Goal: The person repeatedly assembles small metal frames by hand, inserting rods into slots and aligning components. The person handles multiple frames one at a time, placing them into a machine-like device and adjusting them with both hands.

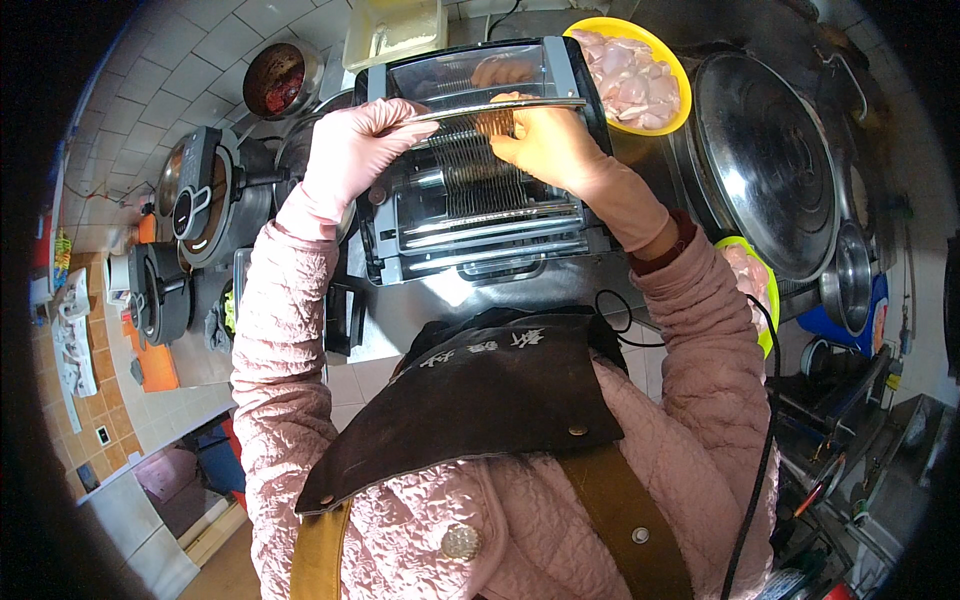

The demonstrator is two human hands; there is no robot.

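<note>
In pale gloves, both my hands reach over a black and silver machine (pixel 372 225) with a clear panel and shiny rollers. A metal comb-like rack (pixel 470 155) with many thin parallel tines hangs from a straight bar above its opening. My left hand (pixel 365 145) pinches the left end of that bar between thumb and fingers. Farther right, my right hand (pixel 550 145) is closed around the same bar, thumb in front of the tines. Some of its fingertips are hidden behind the bar. The lower tines overlap the machine's opening, and whether they touch the rollers I cannot tell.
A yellow basin (pixel 683 80) of raw chicken pieces (pixel 625 78) stands behind right. A large round lid (pixel 770 160) and a lime-green basin (pixel 770 300) of raw meat are at right. Left are dark electric cookers (pixel 210 195) and a metal pot (pixel 312 72); behind, a pale tub (pixel 395 45).
</note>
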